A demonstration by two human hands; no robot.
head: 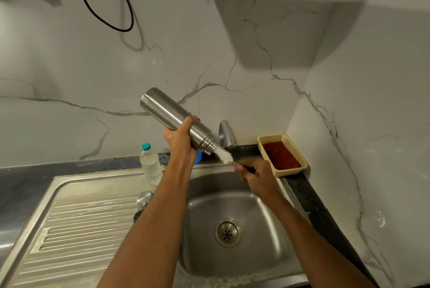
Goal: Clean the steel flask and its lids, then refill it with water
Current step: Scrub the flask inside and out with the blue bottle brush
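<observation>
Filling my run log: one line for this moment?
left hand grips flask | right hand holds brush at mouth | over sink

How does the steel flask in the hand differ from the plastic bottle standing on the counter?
The steel flask is opaque brushed metal; the plastic bottle is clear.
The flask is tilted, mouth down toward the sink, gripped by the left hand; the bottle stands upright, untouched.
The flask is uncapped, with a white brush, held by the right hand, at its mouth; the bottle wears a teal cap.
Both are slim cylinders.
</observation>
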